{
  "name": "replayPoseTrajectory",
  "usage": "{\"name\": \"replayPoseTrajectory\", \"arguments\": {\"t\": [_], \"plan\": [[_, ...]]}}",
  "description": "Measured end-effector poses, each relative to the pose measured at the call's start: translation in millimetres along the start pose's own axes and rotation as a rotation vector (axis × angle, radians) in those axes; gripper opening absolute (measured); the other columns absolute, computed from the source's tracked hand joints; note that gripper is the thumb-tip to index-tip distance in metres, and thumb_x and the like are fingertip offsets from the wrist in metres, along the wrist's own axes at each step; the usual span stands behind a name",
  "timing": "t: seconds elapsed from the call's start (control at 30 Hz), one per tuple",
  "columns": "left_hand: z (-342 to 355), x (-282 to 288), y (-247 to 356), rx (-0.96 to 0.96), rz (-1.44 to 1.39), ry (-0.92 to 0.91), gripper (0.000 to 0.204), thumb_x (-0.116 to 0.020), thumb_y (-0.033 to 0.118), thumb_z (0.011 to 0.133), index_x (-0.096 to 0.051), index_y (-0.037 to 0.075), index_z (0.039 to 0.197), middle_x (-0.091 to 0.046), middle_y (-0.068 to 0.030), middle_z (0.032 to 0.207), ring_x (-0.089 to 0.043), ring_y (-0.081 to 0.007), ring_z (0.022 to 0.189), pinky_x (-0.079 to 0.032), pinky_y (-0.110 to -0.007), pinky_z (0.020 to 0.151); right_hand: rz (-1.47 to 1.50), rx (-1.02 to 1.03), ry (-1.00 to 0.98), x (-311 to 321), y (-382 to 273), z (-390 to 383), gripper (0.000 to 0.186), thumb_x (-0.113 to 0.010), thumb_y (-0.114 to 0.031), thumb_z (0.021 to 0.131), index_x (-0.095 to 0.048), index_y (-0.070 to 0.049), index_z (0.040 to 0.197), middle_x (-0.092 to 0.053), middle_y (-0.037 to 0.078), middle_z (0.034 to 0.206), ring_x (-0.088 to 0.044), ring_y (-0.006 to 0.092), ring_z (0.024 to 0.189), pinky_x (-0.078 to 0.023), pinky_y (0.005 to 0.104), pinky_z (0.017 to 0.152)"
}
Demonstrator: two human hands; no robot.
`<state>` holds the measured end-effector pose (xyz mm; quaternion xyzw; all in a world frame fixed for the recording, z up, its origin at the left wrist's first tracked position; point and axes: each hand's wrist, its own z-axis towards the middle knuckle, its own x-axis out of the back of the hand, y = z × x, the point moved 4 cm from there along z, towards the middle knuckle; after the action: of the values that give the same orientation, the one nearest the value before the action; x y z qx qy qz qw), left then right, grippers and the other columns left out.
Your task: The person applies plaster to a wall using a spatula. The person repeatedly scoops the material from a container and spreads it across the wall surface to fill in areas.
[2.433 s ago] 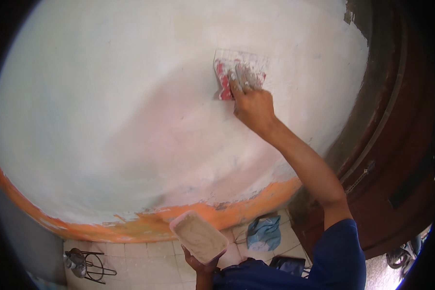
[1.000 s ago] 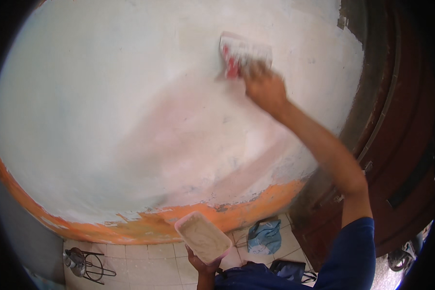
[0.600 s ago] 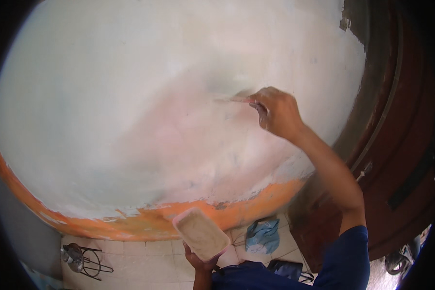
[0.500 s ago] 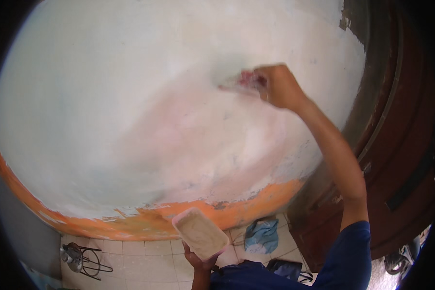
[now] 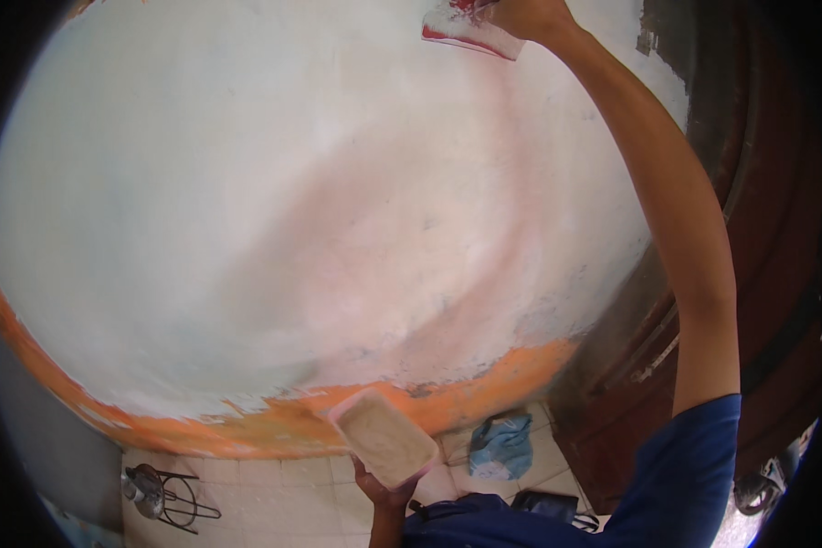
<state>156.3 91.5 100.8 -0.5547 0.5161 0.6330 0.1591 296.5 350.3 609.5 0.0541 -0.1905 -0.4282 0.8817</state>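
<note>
High on the pale, skim-coated wall (image 5: 247,164), my right hand (image 5: 525,18) grips a wide, flat scraper (image 5: 470,36) with red and white smeared on it; the scraper's edge lies against or just over the wall, I cannot tell which. My left hand (image 5: 384,484) holds a pinkish rectangular tub (image 5: 384,434) of beige paste low in the view, in front of the wall's flaking orange lower band (image 5: 511,370). My right forearm stretches up along the wall's right side.
A dark red-brown door (image 5: 776,283) and frame border the right. On the tiled floor (image 5: 274,502) are a metal stool (image 5: 178,507) at left, a blue plastic bag (image 5: 498,447) and a black bag (image 5: 543,507). Part of a wheeled vehicle (image 5: 753,493) shows bottom right; a grey wall (image 5: 55,429) stands at left.
My right hand and the scraper have moved up to the top of the view, and my arm is straighter. My left hand and the tub are almost where they were.
</note>
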Motion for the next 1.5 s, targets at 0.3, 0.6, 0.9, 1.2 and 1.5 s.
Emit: {"name": "replayPoseTrajectory", "arguments": {"t": [0.3,0.6,0.9,1.2,1.5], "plan": [[-14.6,-1.7,11.4,0.066,-0.045,-0.035,0.091,-0.089,0.027,0.055,-0.037,0.001,0.125,-0.056,-0.0116,0.112,-0.061,-0.0238,0.096,-0.055,-0.036,0.076,0.287,0.181,-0.233,3.7,-47.6,-106.1,0.03,-0.061,0.009,0.061,-0.061,0.001,0.09,-0.06,0.015,0.08,-0.061,0.0296,0.073,-0.048,0.0339,0.067],[-18.8,-13.3,15.9,-0.044,0.073,0.024,0.091,-0.09,0.026,0.053,-0.037,0.001,0.123,-0.056,-0.0105,0.108,-0.06,-0.0217,0.093,-0.055,-0.035,0.075,0.171,-0.034,-0.237,-71.0,-43.0,-111.5,0.025,-0.067,-0.005,0.065,-0.065,-0.005,0.09,-0.063,0.012,0.085,-0.061,0.0313,0.079,-0.05,0.0386,0.07],[-26.5,0.1,16.8,0.084,-0.131,0.075,0.09,-0.09,0.026,0.053,-0.038,0.001,0.122,-0.055,-0.0106,0.11,-0.059,-0.0229,0.097,-0.055,-0.037,0.074,0.357,0.05,0.078,33.8,-5.9,-19.1,0.009,-0.06,0.003,0.071,-0.06,0.008,0.079,-0.067,0.019,0.085,-0.068,0.0227,0.077,-0.052,0.03,0.066],[-34.1,3.1,20.3,0.12,-0.137,0.05,0.093,-0.091,0.021,0.05,-0.037,0.002,0.124,-0.056,-0.0104,0.109,-0.06,-0.0225,0.093,-0.055,-0.035,0.075,0.198,0.035,-0.491,-75.9,-70.1,-229.5,0.027,-0.068,-0.015,0.073,-0.06,-0.009,0.098,-0.059,0.012,0.1,-0.055,0.0296,0.095,-0.045,0.0401,0.085],[-19.0,36.4,9.6,-0.033,0.188,-0.168,0.069,-0.053,0.047,0.077,-0.034,0.011,0.134,-0.047,-0.01,0.127,-0.049,-0.0319,0.111,-0.042,-0.055,0.087,0.251,0.113,0.176,-0.5,15.4,-37.4,0.03,-0.066,-0.001,0.064,-0.062,-0.003,0.093,-0.066,0.014,0.088,-0.064,0.0266,0.08,-0.051,0.0347,0.072]]}}
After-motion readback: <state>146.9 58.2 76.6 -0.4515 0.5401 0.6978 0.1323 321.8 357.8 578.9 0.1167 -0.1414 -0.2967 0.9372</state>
